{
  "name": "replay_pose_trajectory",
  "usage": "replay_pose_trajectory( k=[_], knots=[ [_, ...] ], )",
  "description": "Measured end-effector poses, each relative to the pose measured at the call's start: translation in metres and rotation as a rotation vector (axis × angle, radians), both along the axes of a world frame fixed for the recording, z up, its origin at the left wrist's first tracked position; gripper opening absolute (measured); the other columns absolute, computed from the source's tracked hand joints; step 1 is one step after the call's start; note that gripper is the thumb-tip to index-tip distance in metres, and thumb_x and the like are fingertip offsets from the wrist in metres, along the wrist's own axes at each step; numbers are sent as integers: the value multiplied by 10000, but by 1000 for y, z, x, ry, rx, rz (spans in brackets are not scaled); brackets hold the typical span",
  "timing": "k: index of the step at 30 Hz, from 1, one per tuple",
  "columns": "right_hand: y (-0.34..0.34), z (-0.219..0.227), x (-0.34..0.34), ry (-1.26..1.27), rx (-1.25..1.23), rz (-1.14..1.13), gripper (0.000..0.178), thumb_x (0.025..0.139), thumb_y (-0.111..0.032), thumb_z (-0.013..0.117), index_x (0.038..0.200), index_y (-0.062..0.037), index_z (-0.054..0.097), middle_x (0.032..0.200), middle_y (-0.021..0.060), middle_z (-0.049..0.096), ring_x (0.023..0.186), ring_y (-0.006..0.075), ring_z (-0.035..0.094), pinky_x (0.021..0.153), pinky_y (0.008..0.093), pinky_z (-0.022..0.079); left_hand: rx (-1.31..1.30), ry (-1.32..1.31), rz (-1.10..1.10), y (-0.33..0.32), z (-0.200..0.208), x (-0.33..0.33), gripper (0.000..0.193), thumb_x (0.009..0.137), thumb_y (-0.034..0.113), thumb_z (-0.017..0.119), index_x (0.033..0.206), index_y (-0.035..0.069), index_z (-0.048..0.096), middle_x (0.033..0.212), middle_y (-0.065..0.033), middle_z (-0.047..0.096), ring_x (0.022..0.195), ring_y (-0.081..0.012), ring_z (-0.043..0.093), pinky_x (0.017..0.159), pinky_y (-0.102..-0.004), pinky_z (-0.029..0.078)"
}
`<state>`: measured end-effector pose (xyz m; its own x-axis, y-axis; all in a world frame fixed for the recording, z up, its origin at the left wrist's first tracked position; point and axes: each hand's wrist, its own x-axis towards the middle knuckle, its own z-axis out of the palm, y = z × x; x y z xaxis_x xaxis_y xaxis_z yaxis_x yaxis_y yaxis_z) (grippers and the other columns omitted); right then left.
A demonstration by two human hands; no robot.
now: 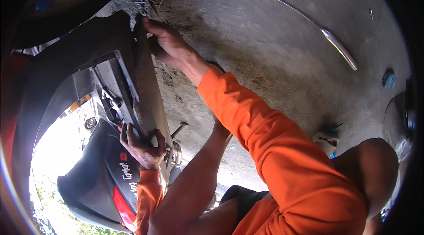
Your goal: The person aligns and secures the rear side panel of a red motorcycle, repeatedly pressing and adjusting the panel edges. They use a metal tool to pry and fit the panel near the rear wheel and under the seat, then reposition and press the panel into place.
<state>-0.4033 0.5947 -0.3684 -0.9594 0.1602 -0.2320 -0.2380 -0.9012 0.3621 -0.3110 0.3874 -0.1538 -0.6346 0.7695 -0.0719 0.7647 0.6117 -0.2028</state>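
A scooter with black plastic bodywork point(99, 36) stands along the left side. My right hand point(170, 43) reaches far forward, its fingers curled round the far end of a long dark lower side panel point(148, 87); the fingertips are partly hidden behind it. Nearer to me, my left hand point(143, 146) holds the same panel at its near end, fingers bent over the edge and thumb on the other side. Beside the panel, the scooter's footboard point(115, 80) shows an opening with metal parts inside.
On the concrete floor point(247, 49) lie a long thin metal rod with a shiny handle point(339, 48), a small metal piece point(371, 14) and a blue round container point(389, 79). A pale object point(327, 140) rests near my knee. The stand point(179, 129) juts out by my left hand.
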Motion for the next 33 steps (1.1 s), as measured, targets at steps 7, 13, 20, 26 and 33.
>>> replay_pose_trajectory(
  k=[7,13,20,26,33],
  knots=[
    [1,3,4,15,18,14,363,1026,-310,719,1258,-33,683,1207,66,703,1111,202,643,1054,390,492,-62,21,6,0,2,0,921,741,196,825,1494,-44,352,1399,-327,437,1252,-496,486,1085,-583,409],
    [2,8,-2,-96,125,26,376,1033,-309,716,1251,-7,665,1238,96,694,1107,193,644,988,369,518,-53,10,-5,1,1,0,930,748,202,833,1500,-39,343,1406,-330,431,1263,-494,482,1080,-588,412],
    [10,7,3,-210,237,274,574,1039,-494,661,1314,9,640,1309,119,678,1247,215,582,1081,398,436,-56,6,7,3,3,2,934,755,166,829,1520,-33,331,1410,-336,431,1270,-499,485,1096,-598,404],
    [17,18,10,-340,370,461,824,980,-755,542,1340,-21,644,1322,145,660,1273,266,556,1135,516,354,-52,10,-7,4,2,2,924,743,155,828,1508,-48,351,1412,-338,445,1268,-491,494,1096,-591,408],
    [4,-24,26,130,-96,416,531,1021,-508,552,1194,-27,697,981,75,690,917,233,621,934,435,458,-54,18,2,0,2,3,924,748,173,831,1502,-60,351,1409,-324,447,1276,-481,488,1107,-566,407]
  ],
)
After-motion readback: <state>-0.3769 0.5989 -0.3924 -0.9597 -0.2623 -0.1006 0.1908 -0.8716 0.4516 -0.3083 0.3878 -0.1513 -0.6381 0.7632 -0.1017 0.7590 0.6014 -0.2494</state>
